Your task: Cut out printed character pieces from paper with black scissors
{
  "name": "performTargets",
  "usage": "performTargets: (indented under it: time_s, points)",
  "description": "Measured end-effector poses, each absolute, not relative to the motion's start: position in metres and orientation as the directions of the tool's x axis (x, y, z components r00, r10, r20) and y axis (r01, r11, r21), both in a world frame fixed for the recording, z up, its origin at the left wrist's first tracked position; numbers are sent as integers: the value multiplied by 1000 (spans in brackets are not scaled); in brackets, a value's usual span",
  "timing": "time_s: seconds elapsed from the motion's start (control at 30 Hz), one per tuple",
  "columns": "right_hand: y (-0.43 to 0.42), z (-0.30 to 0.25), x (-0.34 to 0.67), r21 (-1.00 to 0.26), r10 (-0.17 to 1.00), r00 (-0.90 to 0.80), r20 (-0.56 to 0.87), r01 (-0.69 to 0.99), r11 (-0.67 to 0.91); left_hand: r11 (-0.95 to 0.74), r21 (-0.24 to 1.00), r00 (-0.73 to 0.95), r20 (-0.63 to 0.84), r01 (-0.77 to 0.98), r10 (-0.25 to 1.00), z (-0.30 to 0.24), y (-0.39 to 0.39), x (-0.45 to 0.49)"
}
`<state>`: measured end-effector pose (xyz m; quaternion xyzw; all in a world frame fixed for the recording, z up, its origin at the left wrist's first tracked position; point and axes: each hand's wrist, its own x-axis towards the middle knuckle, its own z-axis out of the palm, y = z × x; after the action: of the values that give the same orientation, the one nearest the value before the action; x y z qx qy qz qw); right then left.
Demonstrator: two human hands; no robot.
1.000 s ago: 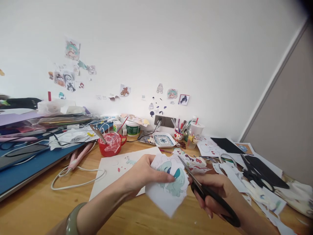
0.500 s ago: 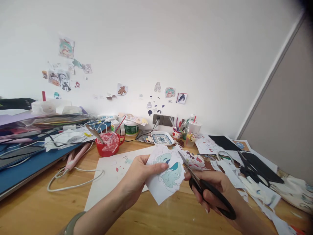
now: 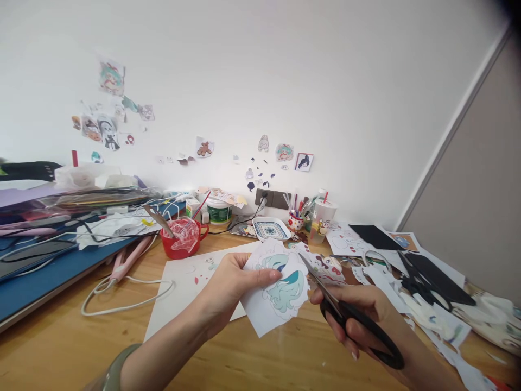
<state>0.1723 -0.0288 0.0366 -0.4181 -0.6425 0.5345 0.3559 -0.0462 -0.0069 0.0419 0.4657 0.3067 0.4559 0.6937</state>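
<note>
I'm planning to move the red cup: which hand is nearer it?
Left. The left hand is in front of the red cup, to its right; the right hand is much farther right.

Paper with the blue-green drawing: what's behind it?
Around the paper, the wooden table and a big white sheet peek out. The left hand has its thumb on top; its other fingers are mostly hidden, and so is anything the paper covers.

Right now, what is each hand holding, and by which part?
The left hand holds the paper drawing by its left side; the right hand holds scissors by the handles.
</note>
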Motion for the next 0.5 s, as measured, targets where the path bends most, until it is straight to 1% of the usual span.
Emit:
performTargets:
  time_s: [0.17,0.33,0.5]
  points:
    - [-29,35,173,-992,906,-423,26,102,76,155,927,416,2,-342,909,44,-5,-49]
    - [-30,36,175,-993,905,-424,29,94,75,152,938,427,-5,-311,904,49,-4,-52]
    - [-31,40,177,-991,892,-451,-35,128,26,145,953,415,-22,-266,910,52,-6,-55]
